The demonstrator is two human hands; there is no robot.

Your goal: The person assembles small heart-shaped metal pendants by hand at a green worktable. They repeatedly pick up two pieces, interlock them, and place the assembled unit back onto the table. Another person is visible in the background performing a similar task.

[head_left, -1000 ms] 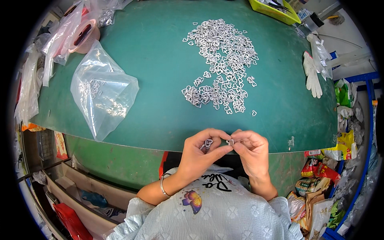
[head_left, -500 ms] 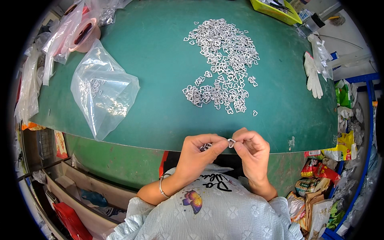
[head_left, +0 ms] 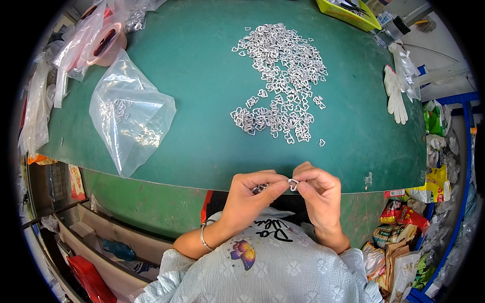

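My left hand point(head_left: 252, 197) and my right hand point(head_left: 318, 194) meet at the near edge of the green table point(head_left: 202, 126). Between their fingertips they pinch one small silver heart-shaped metal piece point(head_left: 293, 184). More small metal pieces point(head_left: 261, 188) show inside my left palm. A big pile of the same silver heart-shaped pieces point(head_left: 280, 81) lies spread on the table beyond my hands, with one stray piece point(head_left: 322, 143) nearest me.
A clear plastic bag point(head_left: 129, 118) holding a few pieces lies left on the table. More plastic bags and a pink tape roll point(head_left: 103, 43) sit far left. White gloves point(head_left: 396, 96) lie right; a yellow tray point(head_left: 348, 12) stands at the back. Packets clutter the floor right.
Both hands have stayed at the table's near edge, working the small piece; the fingers shifted slightly and the piece now shows between the fingertips.
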